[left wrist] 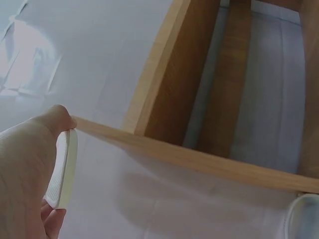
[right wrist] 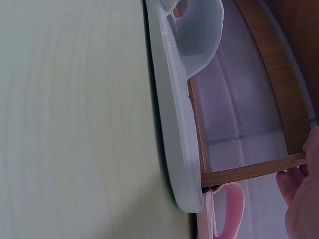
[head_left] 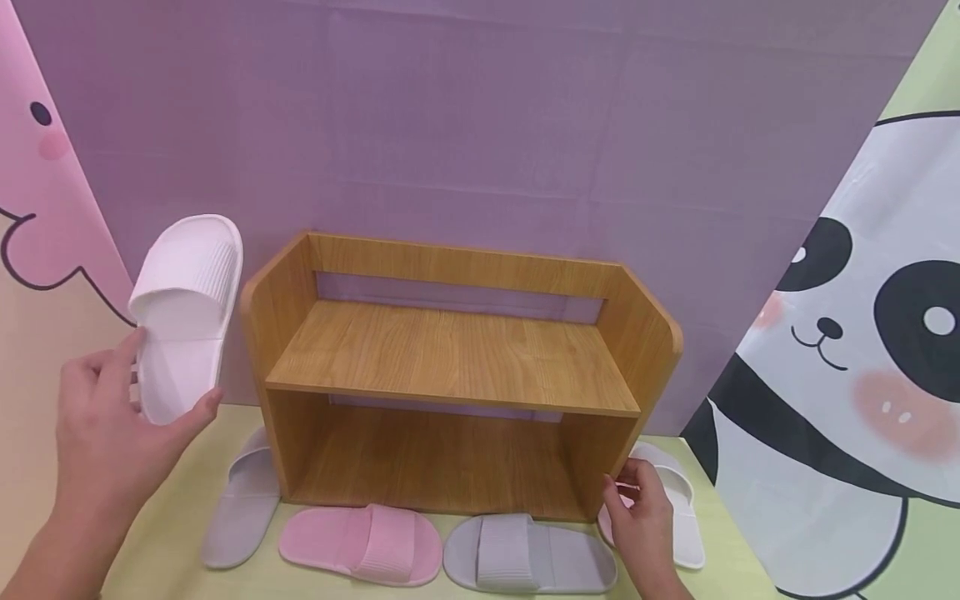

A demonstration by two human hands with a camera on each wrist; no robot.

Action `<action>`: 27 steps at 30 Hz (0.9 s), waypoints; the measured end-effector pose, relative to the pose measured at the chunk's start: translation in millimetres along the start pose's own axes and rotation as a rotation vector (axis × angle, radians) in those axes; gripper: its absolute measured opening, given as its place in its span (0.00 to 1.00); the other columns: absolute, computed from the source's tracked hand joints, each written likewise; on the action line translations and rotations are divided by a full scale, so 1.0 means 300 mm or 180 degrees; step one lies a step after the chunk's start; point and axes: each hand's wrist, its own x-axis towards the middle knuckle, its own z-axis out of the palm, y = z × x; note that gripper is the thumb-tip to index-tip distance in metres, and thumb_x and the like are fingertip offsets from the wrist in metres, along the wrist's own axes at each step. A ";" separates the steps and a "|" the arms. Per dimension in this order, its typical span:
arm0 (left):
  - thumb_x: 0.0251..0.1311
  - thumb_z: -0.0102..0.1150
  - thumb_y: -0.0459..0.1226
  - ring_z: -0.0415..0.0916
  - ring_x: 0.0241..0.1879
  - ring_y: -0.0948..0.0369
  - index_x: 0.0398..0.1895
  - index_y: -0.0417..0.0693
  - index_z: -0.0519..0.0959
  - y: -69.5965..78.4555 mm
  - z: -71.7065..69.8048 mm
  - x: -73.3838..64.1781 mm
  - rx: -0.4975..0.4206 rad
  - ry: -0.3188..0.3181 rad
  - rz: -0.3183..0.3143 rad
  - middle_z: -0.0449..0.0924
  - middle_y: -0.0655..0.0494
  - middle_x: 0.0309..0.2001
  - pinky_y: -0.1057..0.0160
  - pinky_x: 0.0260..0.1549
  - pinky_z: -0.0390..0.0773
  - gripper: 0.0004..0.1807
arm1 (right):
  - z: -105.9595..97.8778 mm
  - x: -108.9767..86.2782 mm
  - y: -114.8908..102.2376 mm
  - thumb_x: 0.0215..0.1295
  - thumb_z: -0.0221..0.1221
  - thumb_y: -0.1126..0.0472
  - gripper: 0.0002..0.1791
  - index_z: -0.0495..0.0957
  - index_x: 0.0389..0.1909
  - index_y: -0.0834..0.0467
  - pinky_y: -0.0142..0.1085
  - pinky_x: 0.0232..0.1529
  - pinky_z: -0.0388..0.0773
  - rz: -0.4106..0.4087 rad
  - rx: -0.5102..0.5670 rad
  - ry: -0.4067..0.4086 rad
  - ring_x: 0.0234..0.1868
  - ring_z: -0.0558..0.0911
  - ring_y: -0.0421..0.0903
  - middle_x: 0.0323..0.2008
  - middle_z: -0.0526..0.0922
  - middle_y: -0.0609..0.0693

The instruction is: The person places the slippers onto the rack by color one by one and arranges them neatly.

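My left hand (head_left: 123, 417) holds a white slipper (head_left: 187, 333) up at the left of the wooden shelf (head_left: 453, 354), its toe end pointing up. Thumb and fingers grip it from opposite edges near the heel. In the left wrist view this slipper (left wrist: 64, 169) shows edge-on, overlapping the shelf's side edge. Down at the shelf's lower right corner, my right hand (head_left: 641, 517) pinches the front edge of the side panel (right wrist: 254, 169), thumb on the inner face and fingers outside. A white slipper (head_left: 686, 533) lies just behind that hand, partly hidden by it.
A pink slipper (head_left: 360, 543) and a grey slipper (head_left: 528, 554) lie sideways along the shelf's front. Another grey slipper (head_left: 243, 508) lies beside its left panel. The pale table (head_left: 168, 542) carries everything, with a purple backdrop (head_left: 480, 125) behind.
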 end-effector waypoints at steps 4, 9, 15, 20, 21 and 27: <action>0.37 0.89 0.40 0.66 0.54 0.50 0.79 0.40 0.74 0.030 -0.008 0.005 -0.0038 -0.0033 0.0044 0.68 0.29 0.59 0.82 0.41 0.61 0.58 | 0.001 0.002 0.002 0.70 0.68 0.75 0.15 0.79 0.52 0.62 0.13 0.48 0.74 -0.0009 0.0011 0.0007 0.47 0.80 0.33 0.48 0.86 0.53; 0.37 0.89 0.39 0.64 0.54 0.56 0.79 0.39 0.73 0.060 -0.016 0.012 -0.0070 -0.0042 0.0103 0.68 0.29 0.59 0.88 0.42 0.60 0.58 | 0.000 0.004 0.002 0.70 0.68 0.75 0.15 0.79 0.53 0.62 0.12 0.48 0.74 0.0004 -0.0002 0.0002 0.47 0.81 0.34 0.49 0.86 0.54; 0.36 0.90 0.39 0.59 0.54 0.64 0.79 0.39 0.73 0.101 -0.013 0.019 -0.0154 -0.0076 0.0230 0.68 0.30 0.58 0.90 0.42 0.62 0.59 | -0.001 0.003 0.001 0.70 0.68 0.75 0.15 0.79 0.53 0.61 0.12 0.48 0.73 0.0028 -0.0032 0.0007 0.47 0.81 0.35 0.49 0.86 0.54; 0.34 0.92 0.39 0.62 0.54 0.60 0.78 0.38 0.73 0.133 0.003 0.022 -0.0203 -0.0122 0.0368 0.68 0.31 0.57 0.89 0.42 0.63 0.60 | -0.001 0.003 0.000 0.70 0.68 0.75 0.15 0.79 0.52 0.61 0.12 0.47 0.74 0.0032 -0.0037 0.0009 0.47 0.82 0.38 0.48 0.86 0.54; 0.34 0.92 0.39 0.63 0.54 0.59 0.78 0.38 0.74 0.139 0.007 0.022 -0.0220 -0.0121 0.0401 0.69 0.31 0.57 0.87 0.41 0.63 0.60 | -0.001 0.002 0.000 0.70 0.68 0.75 0.15 0.79 0.53 0.61 0.12 0.47 0.74 0.0031 -0.0040 0.0008 0.47 0.82 0.40 0.48 0.86 0.54; 0.32 0.92 0.39 0.69 0.52 0.48 0.77 0.36 0.75 0.163 0.029 0.017 -0.0300 -0.0151 0.0574 0.70 0.30 0.57 0.79 0.41 0.64 0.60 | 0.000 0.003 0.000 0.70 0.68 0.75 0.15 0.79 0.53 0.62 0.12 0.48 0.73 0.0008 -0.0044 0.0020 0.48 0.84 0.46 0.49 0.86 0.55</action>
